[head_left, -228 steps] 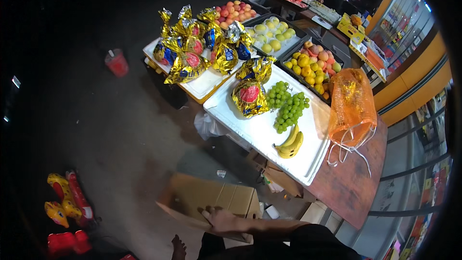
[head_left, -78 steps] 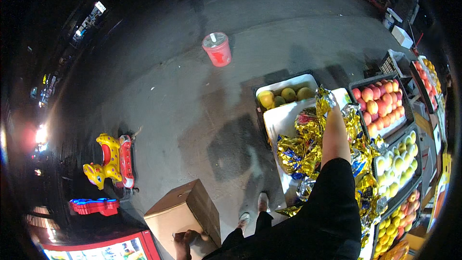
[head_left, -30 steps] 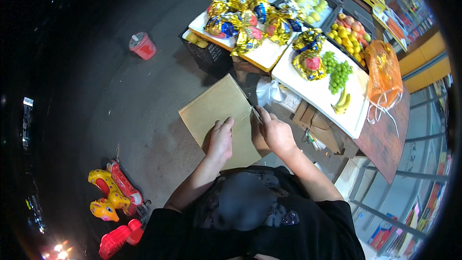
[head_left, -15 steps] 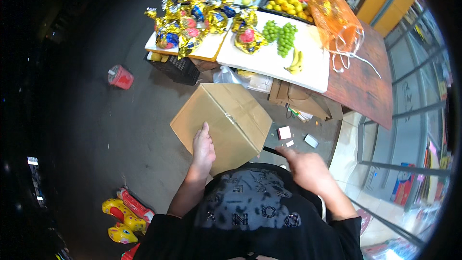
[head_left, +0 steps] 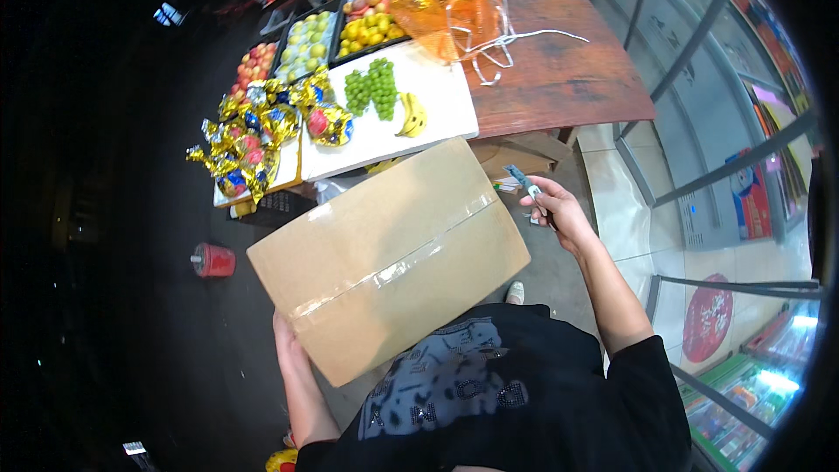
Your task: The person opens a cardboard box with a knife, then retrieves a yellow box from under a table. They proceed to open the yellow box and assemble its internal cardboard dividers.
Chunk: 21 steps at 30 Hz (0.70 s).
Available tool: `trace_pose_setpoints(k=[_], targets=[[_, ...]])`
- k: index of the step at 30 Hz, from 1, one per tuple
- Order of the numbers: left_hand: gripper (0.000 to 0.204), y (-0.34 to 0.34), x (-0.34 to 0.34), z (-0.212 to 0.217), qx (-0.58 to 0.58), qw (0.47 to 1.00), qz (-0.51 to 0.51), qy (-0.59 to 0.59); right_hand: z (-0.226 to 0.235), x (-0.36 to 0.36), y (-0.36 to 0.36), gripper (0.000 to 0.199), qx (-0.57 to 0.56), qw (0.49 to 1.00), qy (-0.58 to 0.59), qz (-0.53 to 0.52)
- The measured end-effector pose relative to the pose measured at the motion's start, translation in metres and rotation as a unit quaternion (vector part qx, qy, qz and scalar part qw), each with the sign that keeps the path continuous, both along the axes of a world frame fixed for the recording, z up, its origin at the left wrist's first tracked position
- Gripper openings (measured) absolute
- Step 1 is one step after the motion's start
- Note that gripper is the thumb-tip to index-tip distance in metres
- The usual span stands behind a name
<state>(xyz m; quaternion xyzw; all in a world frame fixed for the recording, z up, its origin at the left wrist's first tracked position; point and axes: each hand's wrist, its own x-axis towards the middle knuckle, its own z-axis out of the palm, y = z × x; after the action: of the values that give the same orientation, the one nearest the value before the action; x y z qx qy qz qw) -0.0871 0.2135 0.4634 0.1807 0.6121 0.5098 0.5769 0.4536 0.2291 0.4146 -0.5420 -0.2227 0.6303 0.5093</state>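
A large brown cardboard box [head_left: 393, 236], with clear tape along its middle seam, is held up in front of me. My left hand [head_left: 288, 341] is closed on its near left corner; the fingers are partly hidden by the box. To the right of the box, apart from it, my right hand [head_left: 559, 210] grips a utility knife [head_left: 523, 180]. The knife's blade end points up and left, towards the table.
Beyond the box stands a wooden table [head_left: 568, 52] with a white board [head_left: 450, 114], green grapes [head_left: 382, 92], bananas [head_left: 411, 115], gold-wrapped fruit [head_left: 253, 135] and an orange mesh bag [head_left: 446, 4]. A red bucket [head_left: 214, 260] is on the floor at left. Glass doors [head_left: 682, 70] stand at right.
The box has been lifted and turned, its taped face now towards me. My left hand has shifted to its corner. My right hand has moved forward with the knife. The view has turned right.
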Motion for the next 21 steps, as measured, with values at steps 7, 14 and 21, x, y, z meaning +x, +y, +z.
trace_pose_setpoints(k=[7,14,21], targets=[[0.034,-0.001,0.006,-0.006,-0.011,0.999,0.028,-0.015,0.003,0.024,-0.019,0.030,0.043,0.999,-0.013,-0.023],[0.034,0.029,0.020,-0.013,-0.039,0.999,-0.025,-0.007,-0.007,0.016,-0.021,0.029,0.076,0.997,0.010,-0.022],[0.035,0.049,0.015,-0.013,-0.052,0.997,-0.061,0.001,-0.015,0.013,-0.015,0.028,0.059,0.996,-0.016,-0.068]])
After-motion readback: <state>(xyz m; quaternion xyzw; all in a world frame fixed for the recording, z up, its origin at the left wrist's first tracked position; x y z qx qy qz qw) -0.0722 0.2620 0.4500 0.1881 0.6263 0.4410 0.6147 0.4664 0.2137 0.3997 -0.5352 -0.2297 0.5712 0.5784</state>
